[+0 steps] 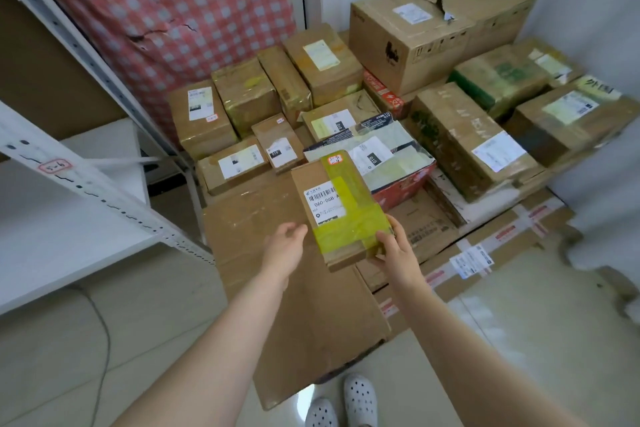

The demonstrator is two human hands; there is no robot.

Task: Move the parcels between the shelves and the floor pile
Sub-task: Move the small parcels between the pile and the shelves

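Right hand (394, 251) grips parcel (341, 208) at near corner; left hand (285, 246) beside.

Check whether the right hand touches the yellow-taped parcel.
Touching. The head view shows the right hand gripping the parcel at its near corner, thumb on the top.

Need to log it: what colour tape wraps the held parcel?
Yellow-green tape on the parcel, head view.

Yellow-taped brown parcel (341, 208) tilted above floor pile (381, 107).
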